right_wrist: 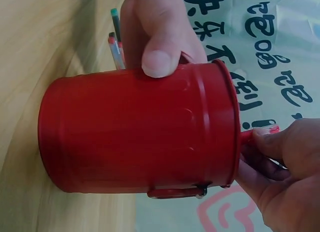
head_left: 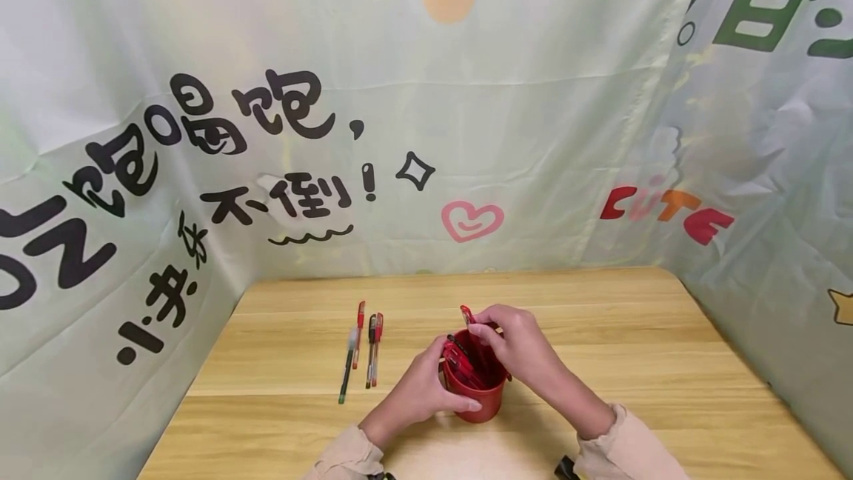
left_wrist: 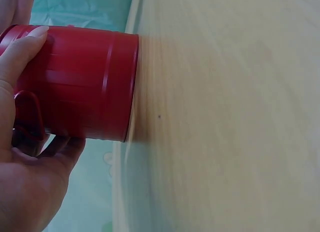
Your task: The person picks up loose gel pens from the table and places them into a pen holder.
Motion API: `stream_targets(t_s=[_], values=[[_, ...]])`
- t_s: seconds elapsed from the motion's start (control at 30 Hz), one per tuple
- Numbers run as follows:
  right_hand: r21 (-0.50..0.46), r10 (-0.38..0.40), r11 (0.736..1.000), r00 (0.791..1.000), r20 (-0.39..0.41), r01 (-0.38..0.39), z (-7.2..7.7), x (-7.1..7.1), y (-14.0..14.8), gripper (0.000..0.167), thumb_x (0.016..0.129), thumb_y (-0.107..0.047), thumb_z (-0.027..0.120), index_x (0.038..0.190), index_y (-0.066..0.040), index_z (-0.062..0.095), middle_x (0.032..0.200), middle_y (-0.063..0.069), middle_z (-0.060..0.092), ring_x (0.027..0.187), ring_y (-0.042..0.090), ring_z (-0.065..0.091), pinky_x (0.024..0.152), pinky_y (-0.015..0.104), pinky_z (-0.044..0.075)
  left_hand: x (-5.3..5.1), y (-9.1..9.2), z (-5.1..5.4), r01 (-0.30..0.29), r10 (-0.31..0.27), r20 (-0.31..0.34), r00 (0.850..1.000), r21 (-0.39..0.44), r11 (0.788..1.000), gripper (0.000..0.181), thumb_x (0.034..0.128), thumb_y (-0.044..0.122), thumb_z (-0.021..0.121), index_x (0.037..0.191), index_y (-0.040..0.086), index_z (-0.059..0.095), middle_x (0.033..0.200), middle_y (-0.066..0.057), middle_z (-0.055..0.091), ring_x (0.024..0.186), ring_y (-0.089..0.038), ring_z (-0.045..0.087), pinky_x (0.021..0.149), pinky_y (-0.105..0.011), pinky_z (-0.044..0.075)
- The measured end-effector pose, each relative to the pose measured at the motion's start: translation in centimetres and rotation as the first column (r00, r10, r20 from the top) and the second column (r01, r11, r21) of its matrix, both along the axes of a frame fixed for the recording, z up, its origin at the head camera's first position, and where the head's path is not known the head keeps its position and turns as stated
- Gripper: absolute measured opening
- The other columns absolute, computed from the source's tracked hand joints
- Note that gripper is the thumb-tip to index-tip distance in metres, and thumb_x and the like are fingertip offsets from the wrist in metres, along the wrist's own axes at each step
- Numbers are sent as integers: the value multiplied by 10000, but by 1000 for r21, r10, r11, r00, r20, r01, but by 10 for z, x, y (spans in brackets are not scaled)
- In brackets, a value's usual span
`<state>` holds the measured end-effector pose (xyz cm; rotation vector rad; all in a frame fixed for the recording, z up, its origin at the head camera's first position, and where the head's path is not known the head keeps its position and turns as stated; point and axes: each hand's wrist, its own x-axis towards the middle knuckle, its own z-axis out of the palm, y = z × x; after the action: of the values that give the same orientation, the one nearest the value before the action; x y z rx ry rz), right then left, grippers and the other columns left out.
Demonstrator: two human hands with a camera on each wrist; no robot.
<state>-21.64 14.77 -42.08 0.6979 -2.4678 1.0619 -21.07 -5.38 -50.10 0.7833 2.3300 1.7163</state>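
A red metal bucket (head_left: 481,404) with side handles stands on the table and holds several pens (head_left: 461,363), mostly red-capped. My left hand (head_left: 421,387) grips the bucket's left side, thumb on the near wall and fingers around the back. In the left wrist view the thumb lies on the red wall near the rim. My right hand (head_left: 516,338) pinches a red pen (head_left: 466,312) at the bucket's mouth, its capped end sticking up past the fingertips. The lower part of that pen is inside the bucket or hidden.
Left of the bucket lie several pens: a red pen (head_left: 358,335), a green-tipped pen (head_left: 346,365), and a black-capped pen (head_left: 370,350) beside another red-capped pen (head_left: 378,328). The wooden table (head_left: 600,361) meets printed cloth (head_left: 546,169) at the back and sides.
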Motion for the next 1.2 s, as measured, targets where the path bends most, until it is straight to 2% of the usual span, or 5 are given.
stream_targets(t_s=[0.27,0.6,0.77,1.2], values=[[110,23,994,998,-63,-16,-8,-2,-5,35,898,-107,787,871,-94,770,858,2,757,775,89,710,668,182,596,1,-1,3,-3,4,16,1000,-5,1000,919,719,341,966,1473,252,449,1449,1,609,1279,-126,633,1039,-231,539],[224,49,974,992,-113,-23,-9,0,-12,42,872,-45,802,883,-68,769,858,28,767,793,144,743,676,215,618,0,-1,2,1,0,41,999,-4,1000,894,742,360,951,1471,273,442,1414,17,626,1234,-102,651,1002,-229,559],[269,67,962,993,-101,-38,-10,1,-15,73,872,5,788,911,-55,774,855,46,763,794,148,738,670,216,617,0,-1,2,4,-4,47,999,-2,1000,896,743,359,951,1473,266,439,1407,16,627,1228,-91,651,998,-223,560],[322,48,946,998,-35,-34,-8,5,-19,64,880,21,770,922,-27,774,833,53,737,762,138,709,622,173,573,1,1,1,-15,16,35,999,-29,999,905,727,366,960,1463,268,441,1402,21,627,1237,-90,642,1030,-233,549]])
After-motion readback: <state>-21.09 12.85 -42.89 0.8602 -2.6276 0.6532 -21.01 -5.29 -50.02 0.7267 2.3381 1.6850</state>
